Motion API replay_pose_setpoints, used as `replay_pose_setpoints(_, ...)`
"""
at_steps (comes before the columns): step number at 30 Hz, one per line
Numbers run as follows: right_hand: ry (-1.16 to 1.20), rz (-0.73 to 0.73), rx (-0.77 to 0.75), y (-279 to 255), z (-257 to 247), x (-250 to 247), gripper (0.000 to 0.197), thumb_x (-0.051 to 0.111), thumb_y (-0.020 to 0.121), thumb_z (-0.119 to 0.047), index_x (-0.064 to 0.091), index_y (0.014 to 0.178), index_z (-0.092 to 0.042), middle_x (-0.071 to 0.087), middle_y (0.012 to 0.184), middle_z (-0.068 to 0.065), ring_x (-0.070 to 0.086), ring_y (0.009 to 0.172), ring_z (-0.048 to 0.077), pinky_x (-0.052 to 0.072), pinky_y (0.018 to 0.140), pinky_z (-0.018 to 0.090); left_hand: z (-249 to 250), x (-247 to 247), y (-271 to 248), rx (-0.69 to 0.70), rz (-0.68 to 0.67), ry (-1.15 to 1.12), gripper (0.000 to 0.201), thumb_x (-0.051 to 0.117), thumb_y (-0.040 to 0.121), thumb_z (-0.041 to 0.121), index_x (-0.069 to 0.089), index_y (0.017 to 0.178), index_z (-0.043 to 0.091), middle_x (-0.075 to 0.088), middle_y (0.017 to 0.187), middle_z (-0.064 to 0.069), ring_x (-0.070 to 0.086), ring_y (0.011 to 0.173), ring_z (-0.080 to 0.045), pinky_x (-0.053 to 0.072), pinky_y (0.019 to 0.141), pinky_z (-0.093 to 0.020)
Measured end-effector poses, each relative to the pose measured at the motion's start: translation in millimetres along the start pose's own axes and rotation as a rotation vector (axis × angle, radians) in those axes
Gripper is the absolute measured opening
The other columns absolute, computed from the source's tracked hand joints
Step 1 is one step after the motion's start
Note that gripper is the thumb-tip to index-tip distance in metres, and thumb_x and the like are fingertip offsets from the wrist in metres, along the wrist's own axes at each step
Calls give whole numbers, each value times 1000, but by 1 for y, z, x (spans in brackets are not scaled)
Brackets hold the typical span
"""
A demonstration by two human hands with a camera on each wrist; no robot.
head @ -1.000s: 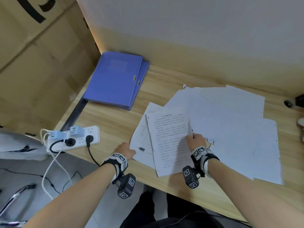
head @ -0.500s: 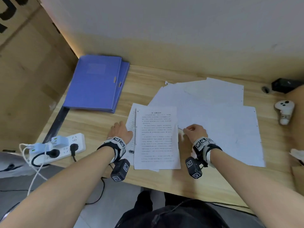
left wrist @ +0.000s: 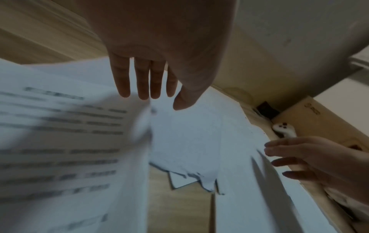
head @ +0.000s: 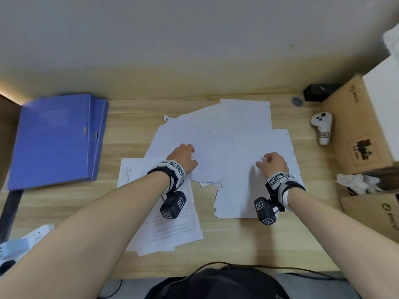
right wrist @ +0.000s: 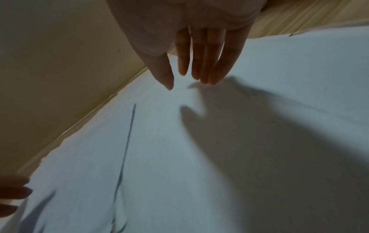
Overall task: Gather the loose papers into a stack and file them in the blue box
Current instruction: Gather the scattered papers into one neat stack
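both hands, the left hand (head: 183, 157) and right hand (head: 273, 161), are seen with fingers extended over the loose papers (head: 233, 134), perhaps touching; only the head view shows the blue box (head: 54, 139) closed at the wooden desk (head: 133, 117)'s left, by the wall

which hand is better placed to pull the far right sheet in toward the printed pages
Probably the right hand: it is already over the blank right sheet, fingers straight. The left hand is over the middle sheets, nearer the printed pages.
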State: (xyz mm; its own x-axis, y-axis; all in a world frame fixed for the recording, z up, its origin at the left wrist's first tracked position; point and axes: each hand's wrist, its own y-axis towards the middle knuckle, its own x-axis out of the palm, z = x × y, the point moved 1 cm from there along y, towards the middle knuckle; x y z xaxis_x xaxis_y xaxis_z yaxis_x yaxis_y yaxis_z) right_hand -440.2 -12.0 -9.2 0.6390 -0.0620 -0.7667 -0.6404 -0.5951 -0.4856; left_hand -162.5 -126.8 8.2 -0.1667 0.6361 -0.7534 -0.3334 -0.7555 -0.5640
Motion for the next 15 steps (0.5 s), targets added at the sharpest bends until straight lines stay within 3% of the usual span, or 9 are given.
replay_pose_setpoints(2, -28, 6, 45, 11, 9, -3, 56, 70, 79, -30, 52, 129, -12, 52, 132, 10, 60, 110, 31, 46, 87, 36, 21, 9, 17, 41, -44, 49, 49, 58, 87, 28, 46, 134, 17, 44, 139, -7, 49, 123, -28, 45, 92, -39)
replay_pose_setpoints(5, -77, -7, 88, 15, 21, 4, 60, 69, 70, -37, 52, 123, -16, 54, 123, 4, 60, 107, 28, 49, 85, 37, 43, 27, 32, 35, -82, 183, 60, 59, 86, 40, 40, 136, 14, 35, 140, -8, 40, 126, -31, 46, 87, -41)
replay_pose_setpoints(8, -92, -13, 66, 16, 26, 11, 33, 69, 68, -40, 60, 94, -22, 61, 98, -3, 61, 89, 21, 51, 71, 32, 56, 47, 35, 16, -49, 360, 76, 52, 84, 57, 33, 141, 10, 32, 144, -13, 35, 129, -33, 46, 92, -42)
replay_pose_setpoints(10, -61, -27, 58, 18, 27, 11, 19, 68, 67, -37, 60, 76, -23, 63, 81, -5, 58, 70, 17, 42, 56, 25, 62, 59, 35, -23, -42, 434, 96, 45, 82, 67, 22, 149, 3, 24, 154, -22, 30, 138, -38, 41, 103, -44)
replay_pose_setpoints(12, 15, -34, 49, 21, 28, 6, 15, 69, 70, -32, 60, 75, -21, 63, 75, -6, 57, 67, 17, 38, 55, 24, 70, 65, 36, -91, -75, 479, 110, 42, 79, 75, 12, 152, -2, 12, 159, -27, 25, 143, -43, 36, 108, -46)
replay_pose_setpoints(15, 168, 34, -10, 28, 34, -12, 21, 74, 72, -21, 61, 89, -21, 58, 75, -8, 57, 73, 17, 39, 59, 25, 84, 68, 41, -157, -136, 547, 119, 38, 79, 80, 2, 154, -5, 2, 160, -32, 17, 146, -50, 31, 113, -50)
